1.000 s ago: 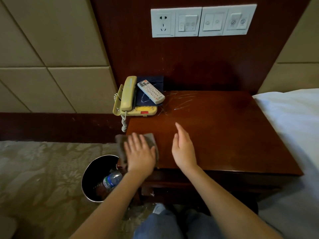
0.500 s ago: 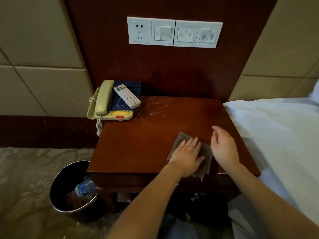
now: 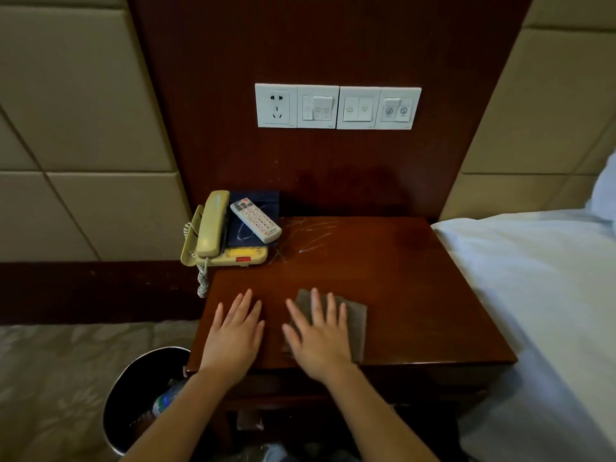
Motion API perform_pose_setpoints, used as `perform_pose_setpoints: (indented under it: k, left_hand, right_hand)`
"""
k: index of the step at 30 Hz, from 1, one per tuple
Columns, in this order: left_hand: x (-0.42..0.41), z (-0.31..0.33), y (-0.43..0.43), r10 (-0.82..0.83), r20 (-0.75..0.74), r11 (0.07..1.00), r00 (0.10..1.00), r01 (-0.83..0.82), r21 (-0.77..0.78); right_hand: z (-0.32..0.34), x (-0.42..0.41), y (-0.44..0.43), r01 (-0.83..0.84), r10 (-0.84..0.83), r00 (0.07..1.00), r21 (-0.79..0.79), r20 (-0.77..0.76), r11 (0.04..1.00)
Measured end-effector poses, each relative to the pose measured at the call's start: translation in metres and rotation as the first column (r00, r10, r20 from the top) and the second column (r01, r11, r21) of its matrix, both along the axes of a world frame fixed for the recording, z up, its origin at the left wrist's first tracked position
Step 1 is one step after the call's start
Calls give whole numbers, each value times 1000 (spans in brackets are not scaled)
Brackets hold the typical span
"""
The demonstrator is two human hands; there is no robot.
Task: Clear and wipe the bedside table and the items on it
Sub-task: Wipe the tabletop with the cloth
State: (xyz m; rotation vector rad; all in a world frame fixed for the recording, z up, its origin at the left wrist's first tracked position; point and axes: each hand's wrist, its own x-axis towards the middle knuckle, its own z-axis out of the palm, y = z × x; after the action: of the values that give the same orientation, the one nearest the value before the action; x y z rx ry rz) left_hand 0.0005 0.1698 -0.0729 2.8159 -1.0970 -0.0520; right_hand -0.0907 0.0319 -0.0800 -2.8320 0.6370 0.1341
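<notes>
Head view: cloth [image 3: 355, 328] under right hand [image 3: 321, 345]

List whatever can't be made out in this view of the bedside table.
All in the head view:
- The keypad of the telephone is covered by the dark blue folder and the remote.
- The middle of the cloth lies under the right hand.
- The bottle in the bin is partly behind the left forearm and in shadow; its label is unreadable.
- The symbols on the wall switches are too small to read.
</notes>
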Motion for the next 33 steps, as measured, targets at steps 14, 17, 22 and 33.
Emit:
perform_pose_setpoints:
  k: [14,17,22,33]
  left_hand:
    - [31,-12,-4,12,-53,999,999,-14,-51]
    - [40,-11,-13,-64,-55,997,996,62,-43]
    - [57,-11,-38,-177,-46,984,983,176,-28]
    - [90,-12,-90,-397,0,918,918,397,-19]
  right_hand:
    - [-3,-5,-114,44,-44,999,-89,-5,995]
    - [-2,0,-140,153,-155,988,-96,-20,984]
    - [-1,36,-151,200,-202,979,-119,-7,973]
    - [-10,147,-170,43,-35,998,-182,44,982]
